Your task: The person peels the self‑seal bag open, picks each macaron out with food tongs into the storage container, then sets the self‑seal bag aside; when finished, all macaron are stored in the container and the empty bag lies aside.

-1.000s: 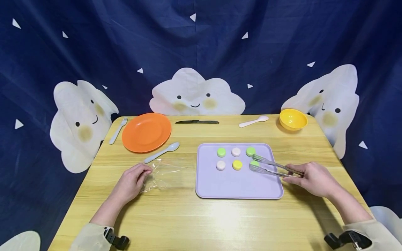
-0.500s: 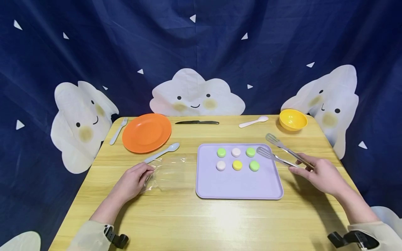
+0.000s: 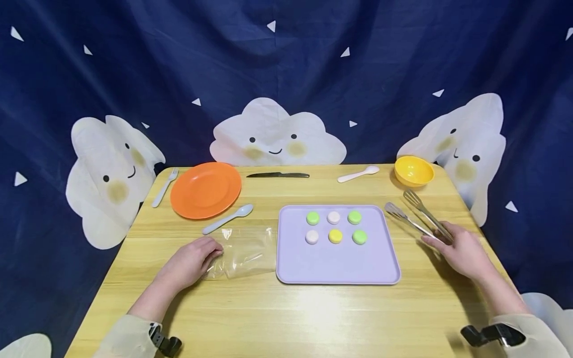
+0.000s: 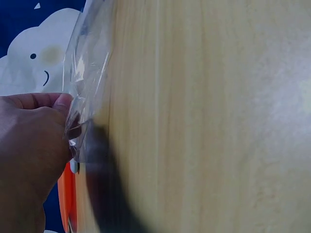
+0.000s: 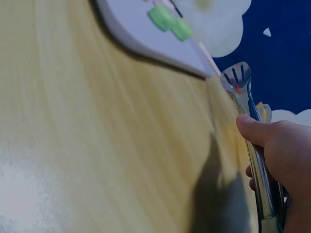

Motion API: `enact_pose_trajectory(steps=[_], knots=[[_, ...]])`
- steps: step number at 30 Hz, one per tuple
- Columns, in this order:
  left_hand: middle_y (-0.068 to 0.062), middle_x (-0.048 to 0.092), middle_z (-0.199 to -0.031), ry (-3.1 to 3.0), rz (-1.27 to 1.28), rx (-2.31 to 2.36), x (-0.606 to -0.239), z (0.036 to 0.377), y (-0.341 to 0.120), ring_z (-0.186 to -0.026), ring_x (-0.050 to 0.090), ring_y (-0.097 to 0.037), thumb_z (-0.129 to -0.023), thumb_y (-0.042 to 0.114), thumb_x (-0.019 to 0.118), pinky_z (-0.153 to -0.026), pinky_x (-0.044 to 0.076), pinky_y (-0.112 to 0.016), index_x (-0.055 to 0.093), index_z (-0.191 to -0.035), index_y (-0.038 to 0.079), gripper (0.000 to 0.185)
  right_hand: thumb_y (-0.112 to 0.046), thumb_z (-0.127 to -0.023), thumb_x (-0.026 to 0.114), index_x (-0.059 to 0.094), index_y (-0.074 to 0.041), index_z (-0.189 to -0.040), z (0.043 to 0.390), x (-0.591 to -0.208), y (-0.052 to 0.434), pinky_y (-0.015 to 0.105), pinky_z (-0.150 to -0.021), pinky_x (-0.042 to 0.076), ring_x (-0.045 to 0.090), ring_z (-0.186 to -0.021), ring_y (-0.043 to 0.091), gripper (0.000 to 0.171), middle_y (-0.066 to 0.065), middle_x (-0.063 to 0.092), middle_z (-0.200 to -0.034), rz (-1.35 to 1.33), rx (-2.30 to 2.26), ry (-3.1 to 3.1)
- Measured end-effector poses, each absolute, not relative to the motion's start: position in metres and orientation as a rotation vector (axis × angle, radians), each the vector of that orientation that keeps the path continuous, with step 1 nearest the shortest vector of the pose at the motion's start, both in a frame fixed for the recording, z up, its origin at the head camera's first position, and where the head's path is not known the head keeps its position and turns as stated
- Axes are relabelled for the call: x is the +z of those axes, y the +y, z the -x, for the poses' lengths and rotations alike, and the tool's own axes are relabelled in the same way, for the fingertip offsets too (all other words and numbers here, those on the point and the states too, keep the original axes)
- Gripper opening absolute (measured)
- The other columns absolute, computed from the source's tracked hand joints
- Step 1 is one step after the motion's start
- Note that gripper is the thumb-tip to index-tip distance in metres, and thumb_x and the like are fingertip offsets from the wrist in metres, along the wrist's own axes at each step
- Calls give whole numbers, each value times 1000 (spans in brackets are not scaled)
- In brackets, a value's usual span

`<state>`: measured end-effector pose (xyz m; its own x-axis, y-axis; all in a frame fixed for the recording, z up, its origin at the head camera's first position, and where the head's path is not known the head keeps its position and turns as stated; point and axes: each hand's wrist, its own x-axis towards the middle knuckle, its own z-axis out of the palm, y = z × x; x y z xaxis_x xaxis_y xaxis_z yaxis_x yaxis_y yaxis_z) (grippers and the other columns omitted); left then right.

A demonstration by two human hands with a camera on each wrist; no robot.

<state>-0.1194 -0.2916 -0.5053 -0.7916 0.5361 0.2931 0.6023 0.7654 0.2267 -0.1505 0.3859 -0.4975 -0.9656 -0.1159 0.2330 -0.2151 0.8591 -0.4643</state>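
Observation:
My left hand (image 3: 190, 261) pinches one end of a clear plastic bag (image 3: 246, 253), which stretches toward the tray's left side; the left wrist view shows the bag (image 4: 87, 73) between thumb and fingers. In my right hand (image 3: 463, 251) are metal serving tongs (image 3: 416, 219) with slotted heads, their arms apart and nothing between them. They are right of the lilac tray (image 3: 335, 268). On that tray sit two rows of small macarons: green ones such as this macaron (image 3: 359, 237), pale pinkish-white ones like this macaron (image 3: 312, 237), and a yellow macaron (image 3: 335, 236).
A blue spoon (image 3: 228, 219) lies just beyond the bag. Farther back are a fork (image 3: 164, 189), an orange plate (image 3: 206, 190), a black knife (image 3: 277, 175), a pink spoon (image 3: 358, 174) and a yellow bowl (image 3: 414, 171). A dark blue curtain (image 3: 286, 59) hangs behind the wooden table.
My right hand has drawn the tongs off the green macarons, to the right and away from the tray. The bag in my left hand now lies more spread out toward the tray.

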Motion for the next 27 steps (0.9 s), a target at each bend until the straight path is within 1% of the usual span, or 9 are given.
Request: enact_pose_trajectory(steps=[4, 5, 7, 11, 14, 19, 23, 25, 27], knots=[[4, 63, -95, -2744, 938, -406, -508, 117, -291, -89, 65, -15, -92, 6, 83, -82, 60, -40, 72, -97, 15, 15, -31, -91, 86, 62, -11, -89, 151, -505, 386, 43, -60, 38, 50, -68, 28, 32, 1, 48, -67, -250, 698, -2817], [4, 63, -95, -2746, 943, -398, -509, 117, -290, -89, 64, -16, -91, 6, 83, -82, 60, -40, 72, -96, 15, 15, -31, -91, 86, 63, -7, -92, 151, -507, 386, 46, -61, 40, 51, -69, 31, 34, 5, 50, -70, -242, 691, -2816], [3, 63, -95, -2752, 946, -388, -509, 115, -290, -90, 64, -17, -91, 6, 83, -82, 60, -41, 72, -95, 14, 15, -33, -91, 86, 65, 1, -100, 150, -509, 385, 52, -64, 43, 55, -75, 37, 41, 15, 56, -79, -216, 686, -2824], [2, 62, -96, -2761, 940, -389, -509, 113, -289, -90, 62, -16, -93, 7, 81, -81, 59, -41, 72, -95, 13, 11, -36, -91, 86, 63, 12, -126, 148, -514, 385, 61, -74, 44, 57, -92, 47, 64, 30, 59, -104, -164, 703, -2849], [2, 62, -97, -2767, 940, -373, -509, 113, -289, -90, 62, -16, -95, 10, 80, -81, 58, -40, 72, -96, 13, 8, -38, -89, 87, 62, 13, -127, 148, -515, 385, 61, -75, 44, 57, -94, 47, 68, 32, 59, -107, -134, 711, -2861], [4, 63, -99, -2803, 915, -353, -508, 112, -291, -93, 63, -16, -98, 18, 78, -86, 58, -42, 72, -99, 16, 6, -40, -87, 89, 61, 14, -123, 151, -511, 385, 59, -79, 44, 55, -99, 48, 70, 32, 59, -109, -106, 774, -2916], [2, 66, -105, -2829, 832, -402, -502, 112, -292, -99, 65, -20, -103, 22, 72, -91, 57, -47, 72, -103, 15, 7, -41, -83, 92, 49, 20, -134, 153, -507, 386, 62, -83, 43, 51, -101, 49, 90, 36, 54, -112, -111, 819, -2940], [-1, 70, -111, -2810, 755, -444, -495, 114, -294, -105, 67, -25, -103, 22, 71, -93, 57, -52, 73, -109, 13, 11, -42, -80, 94, 42, 24, -139, 154, -502, 385, 68, -87, 41, 49, -107, 55, 103, 43, 50, -119, -108, 807, -2917], [-6, 72, -120, -2774, 668, -472, -485, 115, -296, -112, 67, -32, -104, 24, 70, -95, 54, -58, 73, -119, 10, 20, -46, -81, 92, 35, 24, -144, 154, -494, 384, 75, -90, 36, 44, -113, 61, 111, 48, 43, -126, -94, 772, -2901]])
